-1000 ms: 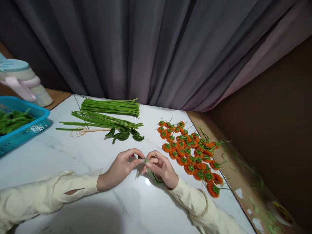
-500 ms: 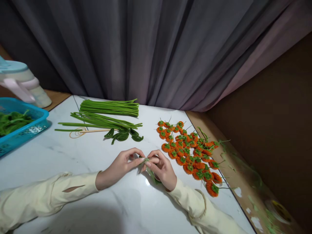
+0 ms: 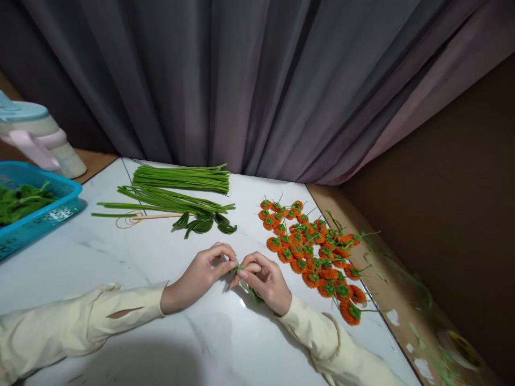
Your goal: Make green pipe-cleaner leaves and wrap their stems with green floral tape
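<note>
My left hand (image 3: 205, 276) pinches a small pale-green piece (image 3: 238, 268) between thumb and fingertips, just in front of me over the table. From the other side my right hand (image 3: 267, 281) pinches the same piece, the fingertips of both hands nearly touching. A green strip (image 3: 254, 295) hangs below my right fingers; its upper part is hidden by the hand, and I cannot tell whether it joins the pinched piece. Beyond the hands lie several dark-green curled leaves (image 3: 204, 222) made of fuzzy stems. Right of my right hand spread many orange fuzzy pumpkin-like pieces (image 3: 311, 279) with green tops and thin stems.
Green pipe cleaners (image 3: 181, 178) lie bundled at the back, with a looser bunch (image 3: 173, 198) and a thin wooden stick (image 3: 161, 216) in front. To the left stand a blue basket (image 3: 72, 193) of green pieces and a lidded cup (image 3: 44, 134). A curtain (image 3: 225, 80) hangs behind.
My fingertips shift slightly around the pinched green piece, and the strip under my right hand shows less of its loop. The things on the table stay put.
</note>
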`<state>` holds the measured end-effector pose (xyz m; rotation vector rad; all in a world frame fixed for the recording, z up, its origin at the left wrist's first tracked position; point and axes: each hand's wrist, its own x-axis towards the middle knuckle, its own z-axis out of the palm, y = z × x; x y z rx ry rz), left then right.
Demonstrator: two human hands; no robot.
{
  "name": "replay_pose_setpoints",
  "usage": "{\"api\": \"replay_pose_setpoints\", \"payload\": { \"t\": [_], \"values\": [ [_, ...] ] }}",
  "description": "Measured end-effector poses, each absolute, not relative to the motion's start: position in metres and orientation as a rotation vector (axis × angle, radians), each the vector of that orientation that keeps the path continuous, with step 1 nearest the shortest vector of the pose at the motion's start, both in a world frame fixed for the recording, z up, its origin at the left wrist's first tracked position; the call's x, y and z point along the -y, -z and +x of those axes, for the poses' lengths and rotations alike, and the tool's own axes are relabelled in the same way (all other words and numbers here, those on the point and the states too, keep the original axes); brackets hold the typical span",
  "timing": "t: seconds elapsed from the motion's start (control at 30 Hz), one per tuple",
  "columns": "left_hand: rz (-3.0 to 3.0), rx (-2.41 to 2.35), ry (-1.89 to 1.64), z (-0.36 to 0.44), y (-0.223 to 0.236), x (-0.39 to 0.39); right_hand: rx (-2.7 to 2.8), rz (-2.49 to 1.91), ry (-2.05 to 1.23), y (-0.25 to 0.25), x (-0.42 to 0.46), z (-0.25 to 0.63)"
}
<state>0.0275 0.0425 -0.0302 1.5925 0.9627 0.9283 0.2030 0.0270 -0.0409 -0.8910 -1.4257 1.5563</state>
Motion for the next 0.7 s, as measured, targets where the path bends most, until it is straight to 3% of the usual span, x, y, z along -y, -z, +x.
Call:
{"api": "replay_pose_setpoints", "payload": {
  "t": [0.7],
  "values": [
    [1.373,-0.925,-0.879,0.0289,0.0257,-0.0433,1.309,-0.798,-1.652,0.0367,-0.029,0.2006]
  ]
}}
